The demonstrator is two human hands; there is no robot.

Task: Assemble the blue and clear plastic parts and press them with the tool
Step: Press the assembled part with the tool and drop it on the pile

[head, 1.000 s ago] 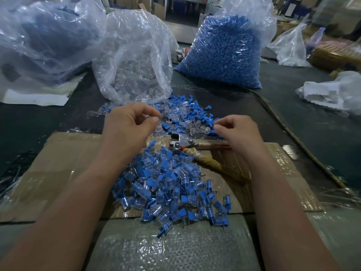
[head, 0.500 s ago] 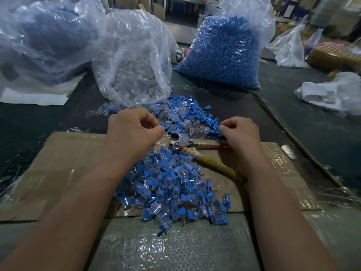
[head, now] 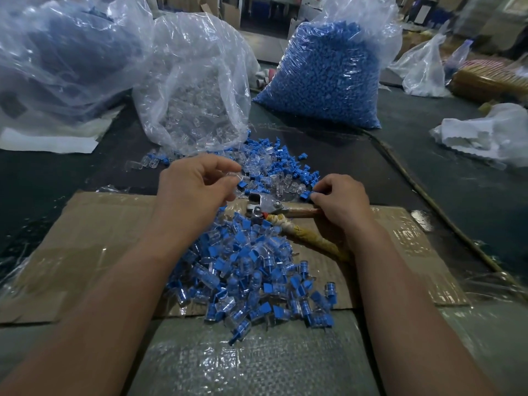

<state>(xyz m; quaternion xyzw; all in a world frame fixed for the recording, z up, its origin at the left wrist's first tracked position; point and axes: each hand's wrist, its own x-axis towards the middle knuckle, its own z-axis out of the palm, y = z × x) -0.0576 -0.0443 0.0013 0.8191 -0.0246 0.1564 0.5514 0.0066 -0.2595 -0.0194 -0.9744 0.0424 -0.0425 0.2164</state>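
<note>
The tool (head: 265, 205) lies on the far edge of the cardboard (head: 85, 238), between the two hands. Its long axis runs left to right. The metal head points left, toward the left hand (head: 197, 190). Its two taped handles fan out to the right: the brown one runs straight to the right and passes under the right hand (head: 340, 204), and the yellowish one slants toward the near right.

The left hand is curled, and its thumb and forefinger pinch a clear part (head: 238, 177) just above the tool's head. The right hand is curled too, and its fingertips pinch a blue part (head: 312, 193) at the right edge of the loose pile (head: 274, 170). That pile of mixed blue and clear parts is spread on the dark worktop (head: 43, 178) just beyond the cardboard.

Nearer the person, a joined pile (head: 251, 275) of blue-in-clear pieces lies on the cardboard between the forearms and spills over the near edge onto a woven sheet (head: 257, 361). The pieces point every way.

Behind the loose pile, a clear bag (head: 194, 90) holds clear parts with its mouth sagging toward the pile. To its right, a blue bag (head: 325, 75) stands full of blue parts.
</note>
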